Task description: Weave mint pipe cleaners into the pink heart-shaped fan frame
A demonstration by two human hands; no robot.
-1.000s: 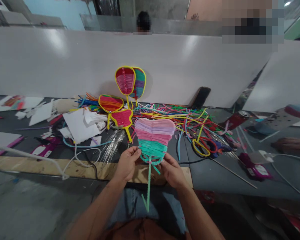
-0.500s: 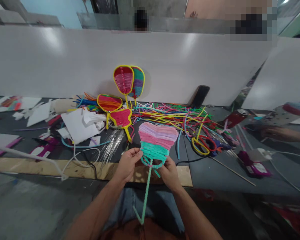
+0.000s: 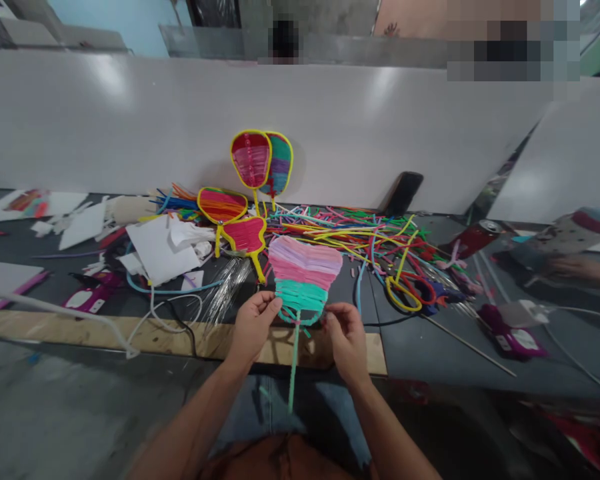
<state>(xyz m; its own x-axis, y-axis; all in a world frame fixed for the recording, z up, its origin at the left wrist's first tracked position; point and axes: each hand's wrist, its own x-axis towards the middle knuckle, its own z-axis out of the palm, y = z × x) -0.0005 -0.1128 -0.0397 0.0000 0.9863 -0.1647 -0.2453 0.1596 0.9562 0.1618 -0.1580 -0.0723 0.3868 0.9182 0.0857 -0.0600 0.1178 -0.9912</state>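
Observation:
A hand fan made of pipe cleaners (image 3: 305, 270), pink, lilac and teal in bands, is held upright over the table's front edge. Its thin green stem (image 3: 294, 373) hangs down towards my lap. My left hand (image 3: 255, 327) pinches the fan's lower left rim between thumb and fingers. Beside the lower right rim is my right hand (image 3: 347, 337), its fingers curled and thumb close to the forefinger. Whether a pipe cleaner end lies in those fingertips is too small to tell. An open gap shows between the teal band and the curved bottom rim.
Behind the fan lie loose pipe cleaners (image 3: 330, 230) and several yellow-rimmed fans (image 3: 250, 160). Scissors (image 3: 405, 293), a phone (image 3: 403, 193) and a can (image 3: 475, 240) are to the right. White paper (image 3: 160, 250) and a glue gun (image 3: 93, 293) lie left. Another person's hand (image 3: 570, 270) rests far right.
My right hand has come away from behind the fan's lower right rim and moved slightly right. The fan has shifted a little left and up, still in my left hand.

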